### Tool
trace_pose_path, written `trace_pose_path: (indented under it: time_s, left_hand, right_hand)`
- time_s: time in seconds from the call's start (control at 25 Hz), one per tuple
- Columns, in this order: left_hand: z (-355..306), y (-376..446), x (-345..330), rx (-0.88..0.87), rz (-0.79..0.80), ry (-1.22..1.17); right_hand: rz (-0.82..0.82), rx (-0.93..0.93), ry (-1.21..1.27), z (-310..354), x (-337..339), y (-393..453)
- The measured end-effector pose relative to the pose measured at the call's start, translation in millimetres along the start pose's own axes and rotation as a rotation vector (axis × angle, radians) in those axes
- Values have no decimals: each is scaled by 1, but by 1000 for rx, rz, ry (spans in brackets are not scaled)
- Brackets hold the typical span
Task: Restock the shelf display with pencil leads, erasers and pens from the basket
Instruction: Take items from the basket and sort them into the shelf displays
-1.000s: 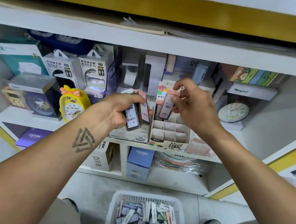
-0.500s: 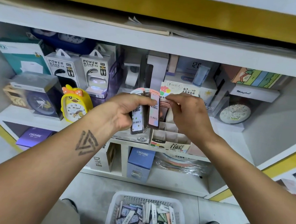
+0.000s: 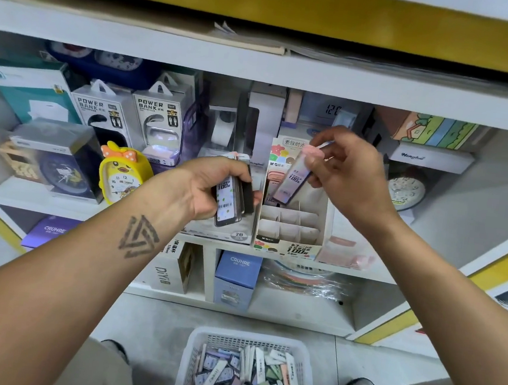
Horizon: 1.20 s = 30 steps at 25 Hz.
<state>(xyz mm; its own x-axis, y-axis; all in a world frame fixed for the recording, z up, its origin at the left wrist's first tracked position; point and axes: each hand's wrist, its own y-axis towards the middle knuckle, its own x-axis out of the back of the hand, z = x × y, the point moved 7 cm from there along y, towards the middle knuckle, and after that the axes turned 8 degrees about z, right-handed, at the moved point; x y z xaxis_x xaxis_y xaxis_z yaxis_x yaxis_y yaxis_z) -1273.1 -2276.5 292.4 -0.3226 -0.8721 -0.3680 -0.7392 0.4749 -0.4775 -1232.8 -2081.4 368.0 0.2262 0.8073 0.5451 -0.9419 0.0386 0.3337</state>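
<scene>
The right hand (image 3: 349,173) pinches one slim pastel pencil-lead case (image 3: 291,177), tilted, above the white cardboard display box with divided cells (image 3: 289,226) on the shelf; the left hand (image 3: 213,185) grips a small stack of similar lead cases (image 3: 230,199) just beside it. Restocking leads looks under way: next, I judge, the case must be stood upright and lowered into an empty cell, while the white plastic basket (image 3: 194,351) of stock waits on the floor.

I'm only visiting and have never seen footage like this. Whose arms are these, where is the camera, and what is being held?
No machine here: a person wears a camera on the head, looking down at both bare hands. The left hand grips a small stack of flat pencil-lead cases. The right hand pinches one pale lilac lead case above a white cardboard display box with dividers on the white shelf. On the floor below stands a white plastic basket of stock.
</scene>
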Motion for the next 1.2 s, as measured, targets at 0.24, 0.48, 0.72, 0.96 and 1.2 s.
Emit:
trace_pose_path:
  time_s: [0.24, 0.48, 0.72, 0.96, 1.2]
  left_hand:
    - [1, -2, -3, -4, -1, -2]
    - [4, -6, -11, 6, 39, 34]
    - [5, -8, -20, -8, 60, 110]
    - [14, -5, -31, -6, 116, 112]
    - [11, -4, -27, 11, 89, 41]
  right_hand:
    - [79, 164, -277, 2, -27, -6]
    - [198, 252, -564, -3, -52, -10]
    - [144, -137, 63, -10, -44, -4]
    - [181, -361, 330, -19, -45, -8]
    - [-5, -368, 435, -24, -6, -1]
